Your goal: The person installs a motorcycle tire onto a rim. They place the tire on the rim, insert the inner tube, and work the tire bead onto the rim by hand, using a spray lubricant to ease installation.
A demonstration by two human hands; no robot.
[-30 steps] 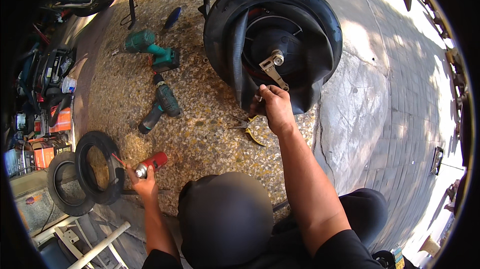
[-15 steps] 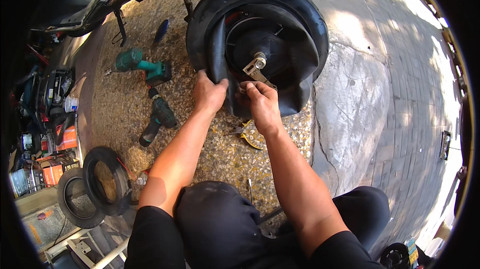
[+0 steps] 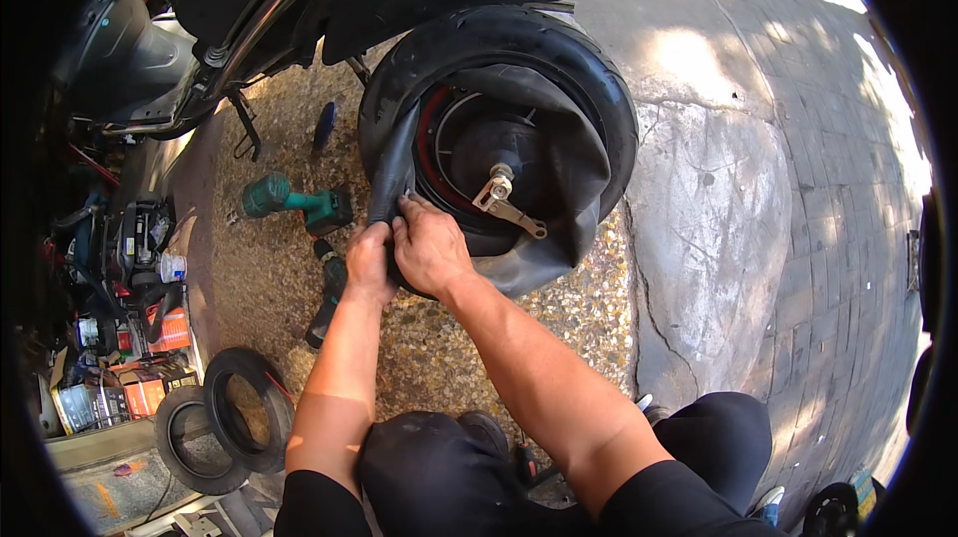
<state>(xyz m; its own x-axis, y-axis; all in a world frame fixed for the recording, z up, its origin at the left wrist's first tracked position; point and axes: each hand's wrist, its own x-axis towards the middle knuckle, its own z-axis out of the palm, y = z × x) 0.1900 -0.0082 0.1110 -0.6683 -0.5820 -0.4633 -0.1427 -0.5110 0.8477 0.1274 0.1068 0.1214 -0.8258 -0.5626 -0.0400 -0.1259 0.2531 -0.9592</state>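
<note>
Both left hand (image 3: pixel 369 266) and right hand (image 3: pixel 433 250) grasp with their fingers (image 3: pixel 401 230) a limp, folded, black inner tube (image 3: pixel 587 153).

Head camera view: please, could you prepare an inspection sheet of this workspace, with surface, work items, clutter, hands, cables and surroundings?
Surface: speckled ground, beside a cracked grey slab.
Work items: large tyre around a dark hub with a metal arm; black inner tube lying partly outside the tyre.
Clutter: green drill; darker drill, partly behind the left forearm; two overlapping loose tyres; blue object, kind unclear.
Hands: left hand grips the inner tube at the large tyre's left side; right hand touches it, grip partly hidden.
Cables: nothing seen for certain.
Surroundings: dark vehicle beyond the large tyre; boxes at left; paving at right.
</note>
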